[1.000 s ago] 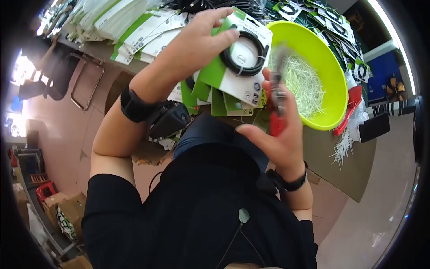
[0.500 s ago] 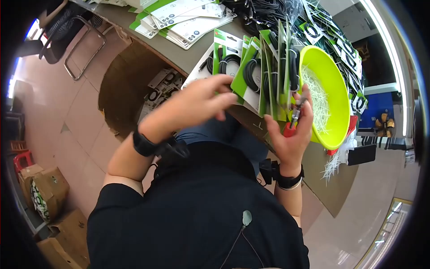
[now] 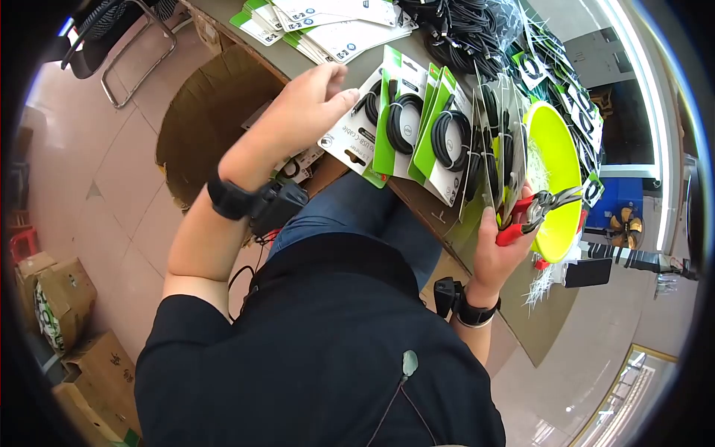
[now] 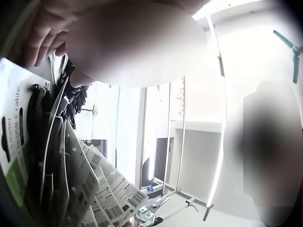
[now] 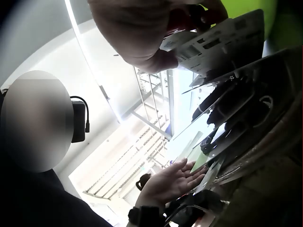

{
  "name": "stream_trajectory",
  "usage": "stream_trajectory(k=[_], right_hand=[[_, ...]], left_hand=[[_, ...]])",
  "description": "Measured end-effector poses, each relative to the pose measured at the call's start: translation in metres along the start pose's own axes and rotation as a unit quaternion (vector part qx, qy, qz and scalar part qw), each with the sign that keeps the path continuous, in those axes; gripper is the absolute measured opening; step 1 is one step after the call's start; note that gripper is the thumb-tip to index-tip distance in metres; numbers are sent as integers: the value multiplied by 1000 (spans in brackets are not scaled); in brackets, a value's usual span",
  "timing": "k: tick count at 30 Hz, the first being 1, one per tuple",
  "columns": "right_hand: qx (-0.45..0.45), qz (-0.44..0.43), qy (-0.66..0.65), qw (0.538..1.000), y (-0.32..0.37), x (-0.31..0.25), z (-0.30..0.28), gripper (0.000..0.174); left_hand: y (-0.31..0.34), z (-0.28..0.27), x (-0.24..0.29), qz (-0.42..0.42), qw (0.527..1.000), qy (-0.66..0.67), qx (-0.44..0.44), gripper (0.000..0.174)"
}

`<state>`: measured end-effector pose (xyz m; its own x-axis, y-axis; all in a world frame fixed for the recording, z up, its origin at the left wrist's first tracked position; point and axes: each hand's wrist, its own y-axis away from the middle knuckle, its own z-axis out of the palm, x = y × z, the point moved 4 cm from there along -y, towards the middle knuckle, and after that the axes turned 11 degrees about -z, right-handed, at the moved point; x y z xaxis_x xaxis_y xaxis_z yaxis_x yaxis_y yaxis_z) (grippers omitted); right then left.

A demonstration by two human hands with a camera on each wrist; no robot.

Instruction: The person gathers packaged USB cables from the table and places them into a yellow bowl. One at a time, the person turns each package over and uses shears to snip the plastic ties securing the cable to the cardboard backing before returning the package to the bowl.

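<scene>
Several carded black USB-C cables [image 3: 447, 141], coiled on white-and-green cards, stand in a leaning row along the table edge. My left hand [image 3: 302, 108] is at the left end of this row, its fingers loosely bent and nothing in them. In the left wrist view, its fingers hang over the nearest card [image 4: 21, 123]. At the row's right end my right hand [image 3: 499, 257] grips red-handled cutting pliers [image 3: 526, 214], their jaws pointing right. Its thumb lies against the last cards, and in the right wrist view a card [image 5: 222, 47] shows beside that thumb.
A yellow-green bowl [image 3: 570, 179] with thin white strips stands right of the row. Loose black cables [image 3: 465, 33] lie behind, with flat cards [image 3: 350, 37] to their left. More carded cables [image 3: 570, 82] are heaped behind the bowl. A large cardboard drum [image 3: 201, 127] stands below the table's left side.
The cards went from an overlapping pile to a leaning, spread-out row. My left hand has come off them toward the left. The pliers, earlier pointing upward, now point right in my right hand.
</scene>
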<state>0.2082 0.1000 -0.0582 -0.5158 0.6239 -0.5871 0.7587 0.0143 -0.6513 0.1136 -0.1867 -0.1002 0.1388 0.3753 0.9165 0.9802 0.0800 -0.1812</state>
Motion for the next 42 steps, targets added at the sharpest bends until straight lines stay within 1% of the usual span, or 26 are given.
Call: stream_trajectory(k=[1,3,4,7,8,10,11,12,13,15,16,19,20,23,24,26,27,28,30,31,32,33,34,35,37,42], right_hand=[[1,4,-3,1000,1,1,0,61],[4,7,-5,1000,4,3,0,62],[-1,8,-1,1000,6,5,0,63],[-9,7,10,1000,10,10,-1,64],[-2,15,-16,1000,11,11,-1,64],[12,32,-69,997,14,14,0,64],[14,31,-69,997,14,15,-1,64],[13,35,-78,996,15,16,0,65],[14,39,-86,995,16,17,0,65],[19,43,-89,995,18,19,-1,65],[18,29,-69,997,18,19,1,64],[23,3,-28,999,21,20,1,63],[27,-5,-32,999,22,20,1,62],[37,-23,-42,998,18,19,-1,60],[20,-58,-21,998,15,15,-2,58],[-21,-118,10,993,12,5,1,55],[-30,-109,-4,994,8,-1,4,55],[-33,-114,-16,993,0,-8,9,55],[-38,-114,-38,992,1,-13,28,55],[-25,-103,-78,991,1,-15,36,55],[-2,-102,-106,989,-3,-15,37,55],[25,-105,-125,986,-7,-14,31,55],[39,-116,-105,987,-7,-14,22,55],[51,-55,-137,988,-4,-11,17,55],[65,76,-209,973,5,-1,15,56],[67,107,-206,970,0,9,7,57]], left_hand=[[-4,1,-7,-65,996,38,-48,36],[-8,6,-16,-191,964,113,-144,40],[-12,6,-14,-189,965,114,-145,40],[-20,20,-2,-205,911,235,-269,50],[-21,22,1,-202,912,235,-271,50],[-23,23,10,-131,948,175,-231,53],[-23,24,16,-95,962,145,-210,54],[-21,28,19,-93,963,144,-211,54],[-16,36,19,-158,933,220,-238,53],[-6,54,18,-281,840,363,-290,52],[-6,60,19,-278,839,362,-296,52],[-6,79,22,-248,788,448,-342,50],[-3,83,21,-244,790,445,-345,50],[9,85,18,-244,773,510,-287,46],[10,82,19,-246,776,507,-285,46],[14,64,37,-206,770,547,-255,44],[20,56,40,-192,766,566,-236,42],[23,50,35,-206,770,562,-221,42],[11,42,26,-222,759,550,-267,40],[9,41,27,-223,751,546,-297,39],[11,43,30,-214,750,545,-307,39],[18,49,29,-241,729,559,-313,39],[25,57,29,-267,706,571,-322,38],[28,65,30,-296,683,580,-331,38],[26,72,32,-291,682,572,-350,38],[19,82,33,-291,707,538,-355,36]])
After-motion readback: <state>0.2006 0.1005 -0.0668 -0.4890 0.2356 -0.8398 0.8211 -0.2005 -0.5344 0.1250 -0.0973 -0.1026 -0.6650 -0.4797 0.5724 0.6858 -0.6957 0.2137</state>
